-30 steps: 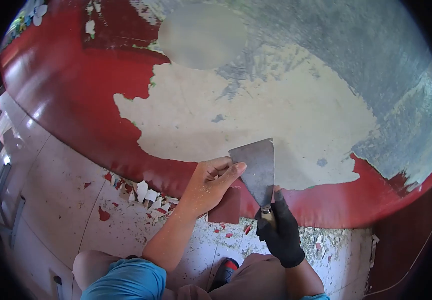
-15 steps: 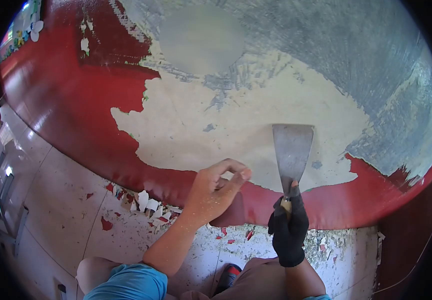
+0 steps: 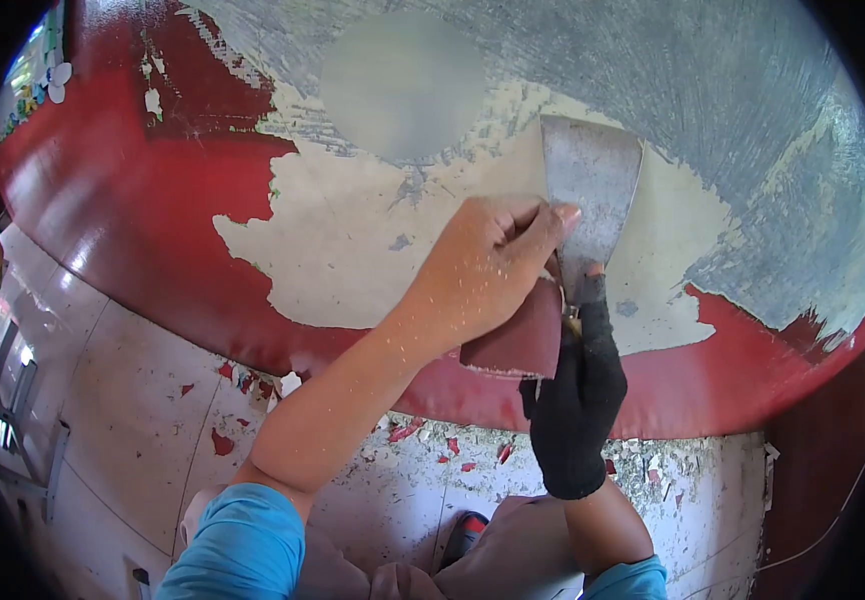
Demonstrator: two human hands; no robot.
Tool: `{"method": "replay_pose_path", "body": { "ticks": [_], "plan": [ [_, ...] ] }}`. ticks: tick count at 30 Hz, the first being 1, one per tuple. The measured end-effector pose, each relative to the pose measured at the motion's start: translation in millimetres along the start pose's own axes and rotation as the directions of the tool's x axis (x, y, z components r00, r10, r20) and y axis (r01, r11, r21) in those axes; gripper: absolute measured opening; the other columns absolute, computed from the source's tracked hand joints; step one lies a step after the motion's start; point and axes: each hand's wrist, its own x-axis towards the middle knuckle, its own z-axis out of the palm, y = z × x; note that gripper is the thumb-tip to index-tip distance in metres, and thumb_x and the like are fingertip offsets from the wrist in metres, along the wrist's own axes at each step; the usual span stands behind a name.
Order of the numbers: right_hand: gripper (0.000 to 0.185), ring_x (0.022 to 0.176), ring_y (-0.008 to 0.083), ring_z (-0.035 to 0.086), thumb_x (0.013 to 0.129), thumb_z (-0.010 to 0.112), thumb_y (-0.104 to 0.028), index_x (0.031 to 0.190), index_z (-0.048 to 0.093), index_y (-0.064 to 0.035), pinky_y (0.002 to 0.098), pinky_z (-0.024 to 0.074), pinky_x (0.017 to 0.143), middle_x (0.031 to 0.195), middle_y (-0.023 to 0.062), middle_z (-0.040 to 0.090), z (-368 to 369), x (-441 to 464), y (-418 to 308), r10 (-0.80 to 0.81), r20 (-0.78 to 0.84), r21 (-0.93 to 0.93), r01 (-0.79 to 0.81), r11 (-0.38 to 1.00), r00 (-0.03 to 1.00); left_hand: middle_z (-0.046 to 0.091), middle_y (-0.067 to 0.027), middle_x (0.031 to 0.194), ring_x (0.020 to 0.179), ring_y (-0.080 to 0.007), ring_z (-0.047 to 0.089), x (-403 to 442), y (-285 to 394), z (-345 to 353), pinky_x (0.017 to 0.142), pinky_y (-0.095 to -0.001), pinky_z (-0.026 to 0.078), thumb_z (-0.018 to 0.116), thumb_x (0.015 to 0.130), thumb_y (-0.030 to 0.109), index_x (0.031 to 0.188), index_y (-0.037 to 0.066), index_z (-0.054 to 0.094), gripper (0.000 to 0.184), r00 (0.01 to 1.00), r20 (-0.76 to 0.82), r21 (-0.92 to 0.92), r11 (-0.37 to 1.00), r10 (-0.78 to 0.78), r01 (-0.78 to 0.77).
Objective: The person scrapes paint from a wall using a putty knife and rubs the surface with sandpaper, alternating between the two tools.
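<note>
My bare left hand is closed, its thumb and finger close beside the scraper blade. A dark red piece with a pale, rough lower edge hangs beneath it, apparently held by its hidden fingers. My right hand, in a black glove with one bare fingertip showing, grips a scraper by its handle. The wide metal blade points up, over the cream patch of the curved surface. Red covering surrounds the patch on the left and below; grey, scratched material lies above it.
Red and white flakes and fine debris are scattered over the pale tiled floor. A metal frame stands at the left. A shoe shows between my legs. A thin cable runs at the lower right.
Both hands have moved up across the surface, my left also to the right. The scraper has risen with my right hand, and the dark red piece with my left.
</note>
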Motion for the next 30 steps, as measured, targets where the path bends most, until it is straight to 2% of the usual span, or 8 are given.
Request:
{"method": "replay_pose_path", "body": {
  "ticks": [2, 6, 8, 12, 16, 20, 26, 30],
  "plan": [
    [0.050, 0.100, 0.0121, 0.054, 0.090, 0.041, 0.005, 0.139, 0.034, 0.0005, 0.0261, 0.0438, 0.087, 0.123, 0.0140, 0.055, -1, -2, 11, -0.311, 0.015, -0.260, 0.304, 0.916, 0.950, 0.054, -0.0010, 0.063, 0.061, -0.0051, 0.046, -2, -1, -3, 0.055, -0.0245, 0.037, 0.053, 0.093, 0.031, 0.075, -0.003, 0.058, 0.039, 0.999, 0.029, 0.005, 0.999, -0.045, 0.044],
    [0.051, 0.098, 0.0110, 0.054, 0.089, 0.041, 0.006, 0.139, 0.033, 0.0008, 0.0257, 0.0440, 0.085, 0.122, 0.0138, 0.056, 0, 3, -2, -0.022, 0.000, -0.117, 0.022, 0.993, 1.000, 0.064, -0.0042, 0.073, 0.069, -0.0067, 0.056, 4, 9, -4, 0.064, -0.0222, 0.043, 0.055, 0.093, 0.028, 0.083, -0.004, 0.064, 0.035, 0.994, 0.064, -0.045, 0.995, -0.091, 0.094],
    [0.053, 0.101, 0.0112, 0.052, 0.086, 0.042, 0.007, 0.139, 0.034, 0.0017, 0.0259, 0.0428, 0.088, 0.124, 0.0136, 0.055, -5, 3, 10, -0.293, 0.011, -0.202, 0.289, 0.936, 0.956, 0.064, -0.0046, 0.073, 0.069, -0.0074, 0.057, -3, -3, 0, 0.065, -0.0226, 0.044, 0.055, 0.093, 0.028, 0.082, -0.004, 0.064, 0.035, 0.995, 0.056, -0.091, 0.992, -0.080, 0.085],
    [0.059, 0.102, 0.0112, 0.052, 0.080, 0.040, 0.012, 0.138, 0.035, 0.0019, 0.0254, 0.0426, 0.089, 0.128, 0.0107, 0.053, -4, 11, 17, -0.469, 0.141, -0.381, 0.485, 0.787, 0.872, 0.064, -0.0036, 0.074, 0.066, -0.0073, 0.056, -11, -5, -8, 0.062, -0.0221, 0.043, 0.055, 0.093, 0.030, 0.083, -0.003, 0.064, 0.035, 0.991, -0.015, 0.024, 0.991, -0.130, 0.130],
    [0.065, 0.108, 0.0116, 0.052, 0.074, 0.040, 0.014, 0.137, 0.039, -0.0019, 0.0257, 0.0428, 0.090, 0.132, 0.0104, 0.051, 6, 7, -18, -0.162, 0.296, -0.325, 0.259, 0.909, 0.941, 0.058, -0.0008, 0.067, 0.059, -0.0053, 0.049, -25, -4, -10, 0.055, -0.0216, 0.037, 0.054, 0.093, 0.034, 0.076, 0.000, 0.060, 0.038, 0.957, -0.269, -0.269, 0.963, -0.107, 0.032],
    [0.064, 0.115, 0.0226, 0.054, 0.071, 0.040, 0.014, 0.133, 0.044, -0.0015, 0.0312, 0.0420, 0.095, 0.127, 0.0163, 0.055, 25, 15, -28, -0.356, 0.384, -0.495, 0.515, 0.700, 0.852, 0.054, 0.0004, 0.065, 0.057, -0.0044, 0.045, -30, -2, -27, 0.051, -0.0217, 0.035, 0.053, 0.093, 0.038, 0.072, 0.002, 0.057, 0.042, 0.911, -0.375, -0.393, 0.920, -0.171, 0.011],
    [0.066, 0.120, 0.0253, 0.051, 0.067, 0.038, 0.015, 0.130, 0.046, 0.0009, 0.0312, 0.0377, 0.099, 0.129, 0.0179, 0.052, 39, 1, -32, -0.293, 0.290, -0.507, 0.406, 0.760, 0.911, 0.048, 0.0035, 0.065, 0.060, -0.0038, 0.040, -31, -9, -25, 0.055, -0.0207, 0.033, 0.053, 0.093, 0.040, 0.072, 0.004, 0.057, 0.041, 0.890, -0.434, -0.452, 0.888, -0.140, -0.081],
    [0.068, 0.122, 0.0258, 0.049, 0.065, 0.039, 0.016, 0.131, 0.046, 0.0007, 0.0317, 0.0377, 0.100, 0.130, 0.0176, 0.052, 46, 6, -32, -0.357, 0.333, -0.533, 0.486, 0.692, 0.873, 0.046, 0.0038, 0.064, 0.060, -0.0038, 0.040, -29, -8, -42, 0.055, -0.0210, 0.033, 0.052, 0.093, 0.040, 0.069, 0.005, 0.053, 0.043, 0.928, -0.289, -0.505, 0.861, -0.234, 0.060]
  ]
}}
